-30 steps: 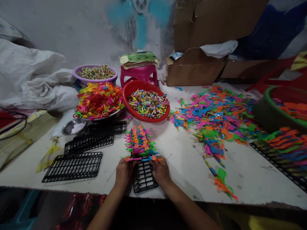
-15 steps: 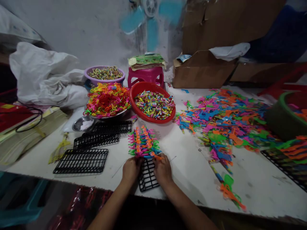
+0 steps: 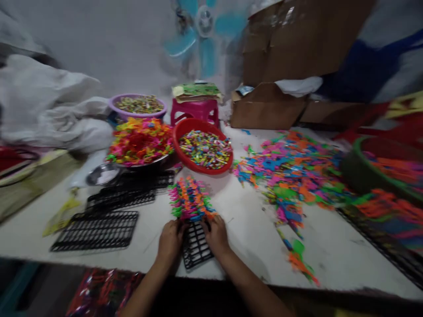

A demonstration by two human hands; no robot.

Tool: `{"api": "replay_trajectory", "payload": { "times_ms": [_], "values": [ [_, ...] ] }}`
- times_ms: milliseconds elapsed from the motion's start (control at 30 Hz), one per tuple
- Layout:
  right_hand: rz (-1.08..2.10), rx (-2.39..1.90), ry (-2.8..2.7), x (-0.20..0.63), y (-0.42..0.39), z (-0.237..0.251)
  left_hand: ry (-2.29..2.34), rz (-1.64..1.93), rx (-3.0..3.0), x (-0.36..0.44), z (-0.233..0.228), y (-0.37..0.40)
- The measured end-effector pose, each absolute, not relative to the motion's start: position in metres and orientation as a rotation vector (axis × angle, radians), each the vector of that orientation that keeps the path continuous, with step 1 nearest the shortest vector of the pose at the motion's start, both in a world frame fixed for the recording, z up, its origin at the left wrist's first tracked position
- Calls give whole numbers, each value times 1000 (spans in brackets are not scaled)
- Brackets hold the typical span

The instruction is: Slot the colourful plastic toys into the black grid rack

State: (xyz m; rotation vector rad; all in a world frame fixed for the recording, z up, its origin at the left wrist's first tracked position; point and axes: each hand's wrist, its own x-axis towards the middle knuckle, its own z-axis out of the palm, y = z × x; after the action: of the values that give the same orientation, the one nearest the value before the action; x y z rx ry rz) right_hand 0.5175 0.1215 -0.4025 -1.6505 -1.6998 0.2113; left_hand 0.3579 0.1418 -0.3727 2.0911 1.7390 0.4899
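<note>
Head cam: left hand [image 3: 170, 240] & right hand [image 3: 216, 234], fingers curled, press the newest toy row [image 3: 190, 202] onto black rack [image 3: 195, 246]. Prob. mid-loading; next needs another piece seated below.

Bkgd only: round red plastic bowl [image 3: 180, 145] w/ small multicolour pieces, centre rear. Just left of it, metal dish [image 3: 145, 162] heaped w/ neon plastic loops. Purple plastic basin [image 3: 114, 105] behind, pink plastic stool [image 3: 194, 111] beside it. Spare black plastic grid trays [image 3: 95, 230] stacked left. Loose pile of coloured plastic toy parts [image 3: 291, 169] right. Brown cardboard box [image 3: 267, 110] at rear; blue fan [image 3: 203, 31] on wall, blurred.
</note>
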Motion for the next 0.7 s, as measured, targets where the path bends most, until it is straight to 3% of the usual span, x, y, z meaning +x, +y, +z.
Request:
{"api": "replay_trajectory", "payload": {
  "times_ms": [167,367,467,567,700],
  "values": [
    [196,-1754,-1661,573,100,-382,1743,532,2117,337,-384,133],
    [-156,-2491,-1158,699,31,-355,1768,634,2041,317,-381,114],
    [-25,-2695,-1223,730,18,-361,1641,735,1934,332,-364,105],
    [-56,-2515,-1579,718,25,-364,1392,755,1853,356,-344,95],
    [-308,-1838,-2018,650,51,-345,1179,722,1762,381,-320,83]
  ]
}}
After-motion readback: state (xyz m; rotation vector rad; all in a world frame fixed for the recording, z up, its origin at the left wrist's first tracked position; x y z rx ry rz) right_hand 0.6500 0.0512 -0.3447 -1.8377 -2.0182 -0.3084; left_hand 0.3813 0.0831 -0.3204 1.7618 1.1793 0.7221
